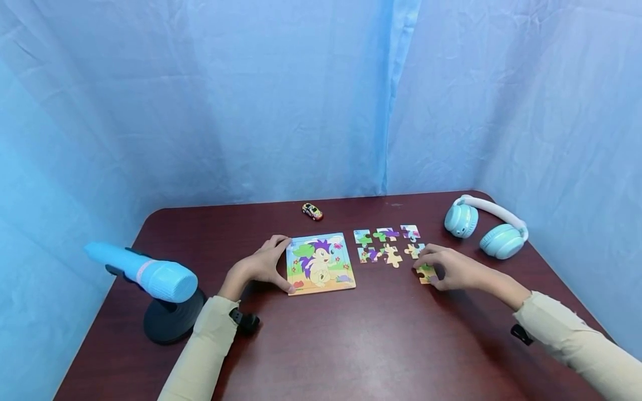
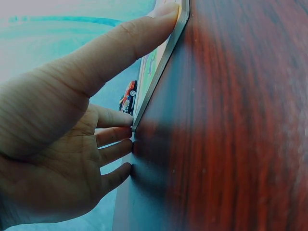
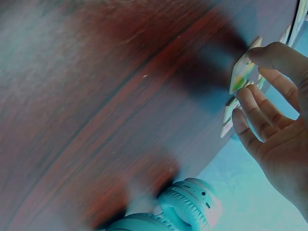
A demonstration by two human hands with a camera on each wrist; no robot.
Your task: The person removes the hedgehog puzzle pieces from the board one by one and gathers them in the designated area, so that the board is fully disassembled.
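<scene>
A square puzzle board (image 1: 321,264) with a purple-haired hedgehog picture lies flat on the table. My left hand (image 1: 263,265) spans its left edge, the straight thumb (image 2: 144,33) on the near corner and the fingertips at the far corner. To the right of the board, several loose jigsaw pieces (image 1: 393,255) lie in two rows. At the near right of these, my right hand (image 1: 453,269) pinches a yellow-green jigsaw piece (image 1: 424,273) between thumb and fingers. In the right wrist view this piece (image 3: 242,71) is close over the tabletop, partly covered by the fingers.
A small toy car (image 1: 312,211) stands behind the board. Light-blue headphones (image 1: 501,241) lie at the back right. On the left is a blue microphone (image 1: 165,278) on a round black stand (image 1: 168,328). Blue curtains (image 1: 281,100) hang behind the brown table (image 1: 351,345).
</scene>
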